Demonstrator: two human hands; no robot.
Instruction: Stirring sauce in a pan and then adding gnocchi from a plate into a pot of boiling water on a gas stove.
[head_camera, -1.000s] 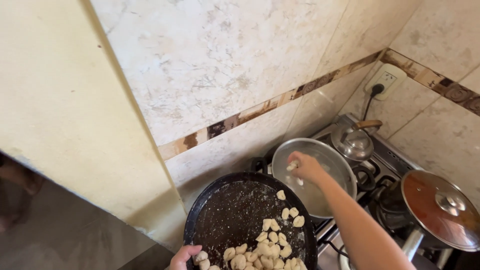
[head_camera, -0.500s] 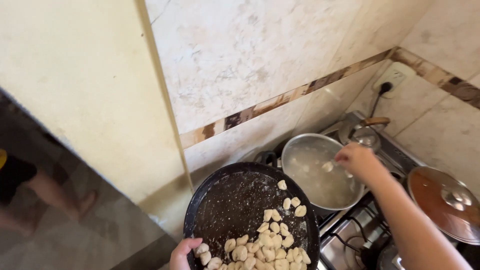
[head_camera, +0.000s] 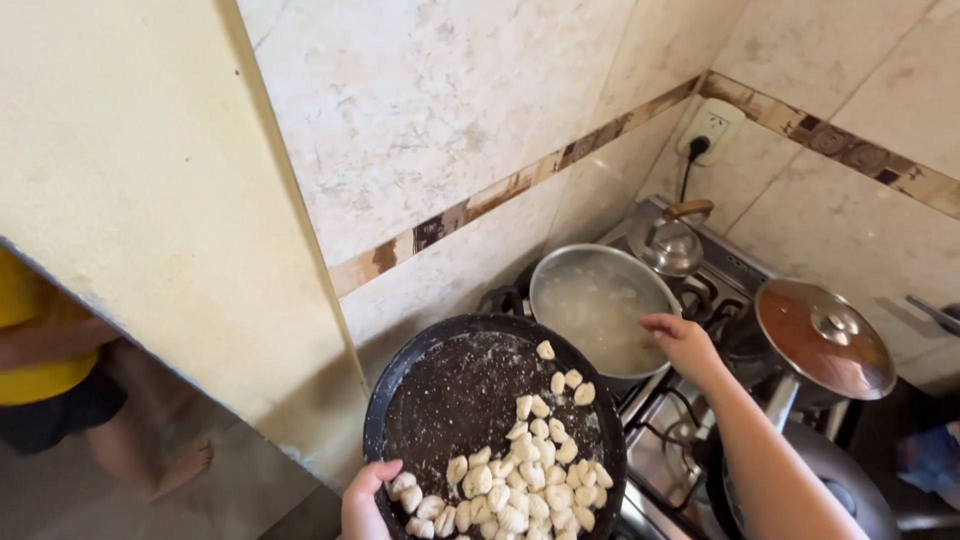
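Dough pieces, pale and floured, sit on the round black pan, its rim in the left hand grip; right hand, fingers apart and empty, hovers over the steel pot. Best drop few, low, avoiding splashes.

The open steel pot is clear from above, where the right hand hovers. The kettle, lidded pan and tiled wall crowd it; the dark round tray blocks its near side.

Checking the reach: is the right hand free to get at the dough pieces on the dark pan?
Probably yes: the right hand hovers empty over the pot, beside the uncovered dough pieces.
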